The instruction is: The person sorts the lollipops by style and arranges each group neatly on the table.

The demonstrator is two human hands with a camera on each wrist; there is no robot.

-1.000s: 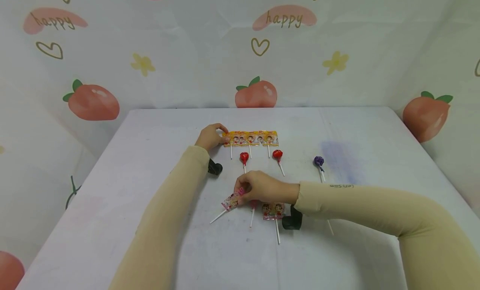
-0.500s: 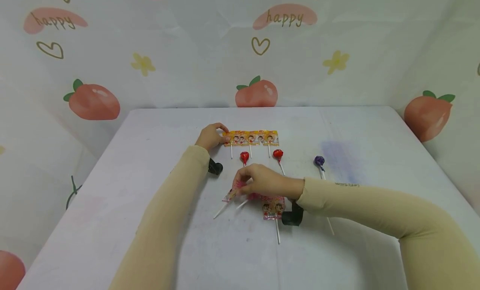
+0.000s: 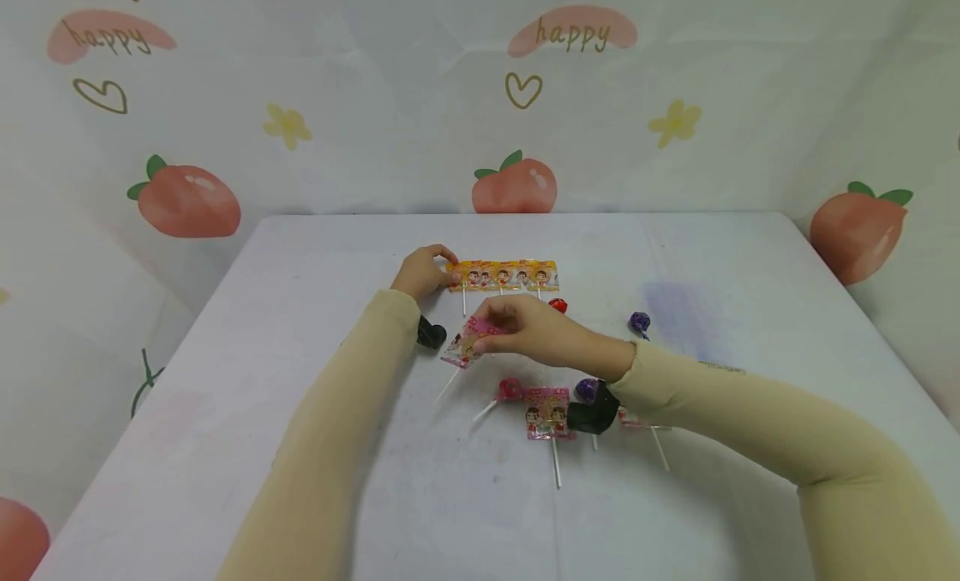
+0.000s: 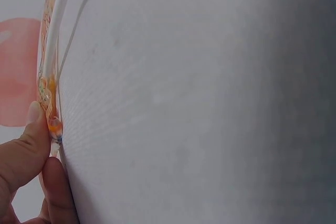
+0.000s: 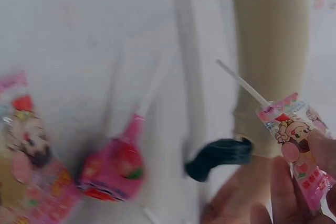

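Observation:
My left hand [image 3: 422, 272] pinches the left end of a row of yellow-wrapped lollipops [image 3: 501, 276] toward the back of the table. Close up in the left wrist view, thumb and finger hold the wrapper of one yellow lollipop [image 4: 47, 90], its white stick showing. My right hand [image 3: 528, 331] grips a pink-wrapped flat lollipop [image 3: 463, 348] by its wrapper, with the stick pointing down and left. That pink lollipop [image 5: 295, 137] shows a cartoon print in the right wrist view. Below the right hand lies a round pink lollipop [image 3: 510, 388], beside a flat pink-wrapped lollipop [image 3: 547, 416].
A red lollipop [image 3: 558, 305] lies partly behind the right hand. One purple lollipop [image 3: 639, 322] lies to the right; another purple lollipop [image 3: 587, 389] is partly hidden by the black wrist strap [image 3: 596, 414]. Under the right sleeve another pink-wrapped lollipop [image 3: 633, 418] shows.
My right hand has lifted the pink-wrapped lollipop and moved away toward the yellow row, now covering one red lollipop. The round pink lollipop's stick has swung left. The left hand has stayed put.

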